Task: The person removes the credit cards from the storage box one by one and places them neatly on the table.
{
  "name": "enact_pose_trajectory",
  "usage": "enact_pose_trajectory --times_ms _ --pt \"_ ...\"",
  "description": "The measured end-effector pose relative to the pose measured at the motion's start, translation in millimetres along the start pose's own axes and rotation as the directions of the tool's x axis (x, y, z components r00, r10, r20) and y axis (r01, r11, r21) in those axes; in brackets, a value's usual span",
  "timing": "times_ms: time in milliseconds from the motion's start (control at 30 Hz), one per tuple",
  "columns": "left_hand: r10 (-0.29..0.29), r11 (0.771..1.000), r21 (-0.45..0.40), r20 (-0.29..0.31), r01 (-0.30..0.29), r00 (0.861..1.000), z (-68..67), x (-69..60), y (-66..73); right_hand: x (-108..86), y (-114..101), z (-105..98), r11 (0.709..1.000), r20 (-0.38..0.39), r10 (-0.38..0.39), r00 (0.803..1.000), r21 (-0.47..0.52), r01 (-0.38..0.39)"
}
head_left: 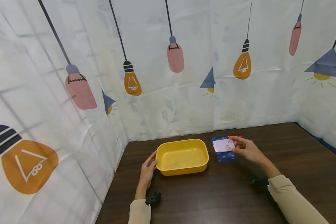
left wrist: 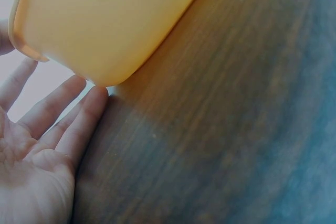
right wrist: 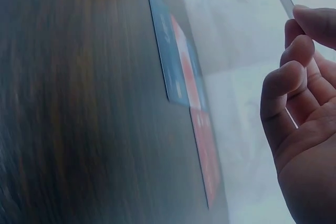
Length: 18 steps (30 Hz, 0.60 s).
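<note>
A shallow yellow plastic tub (head_left: pixel 182 155) stands on the table, its inside bare apart from faint marks. My left hand (head_left: pixel 147 172) touches the tub's left end; in the left wrist view its fingers (left wrist: pixel 86 119) reach out nearly straight to the outer wall. To the right of the tub, my right hand (head_left: pixel 247 150) pinches a thin white card (head_left: pixel 222 145) with a small printed pattern between thumb and fingers. The right wrist view has this card raised off the table. Beneath it lie blue cards (head_left: pixel 226 156) and a red card (right wrist: pixel 203 156), partly overlapping.
The dark wood-grain table (head_left: pixel 201 199) ends at a white curtain (head_left: pixel 162 115) printed with lamps, which hangs behind and at the left. A dark strap (head_left: pixel 153 198) sits on the left wrist, and another (head_left: pixel 259 181) on the right.
</note>
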State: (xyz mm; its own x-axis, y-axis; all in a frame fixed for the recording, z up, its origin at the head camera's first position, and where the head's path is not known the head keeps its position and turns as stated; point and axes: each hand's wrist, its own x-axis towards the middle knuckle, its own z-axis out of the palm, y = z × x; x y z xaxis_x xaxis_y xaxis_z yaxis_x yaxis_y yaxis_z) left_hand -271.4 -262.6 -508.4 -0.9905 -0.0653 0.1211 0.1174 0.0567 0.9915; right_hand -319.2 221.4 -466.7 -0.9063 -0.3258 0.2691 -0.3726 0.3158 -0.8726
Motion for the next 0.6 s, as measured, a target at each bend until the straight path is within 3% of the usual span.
enact_pose_trajectory --times_ms 600 --pt "-0.005 1.0 0.002 -0.021 0.005 1.0 1.2 1.6 -1.8 -12.1 28 -33 0.991 -0.009 0.105 0.994 -0.082 -0.105"
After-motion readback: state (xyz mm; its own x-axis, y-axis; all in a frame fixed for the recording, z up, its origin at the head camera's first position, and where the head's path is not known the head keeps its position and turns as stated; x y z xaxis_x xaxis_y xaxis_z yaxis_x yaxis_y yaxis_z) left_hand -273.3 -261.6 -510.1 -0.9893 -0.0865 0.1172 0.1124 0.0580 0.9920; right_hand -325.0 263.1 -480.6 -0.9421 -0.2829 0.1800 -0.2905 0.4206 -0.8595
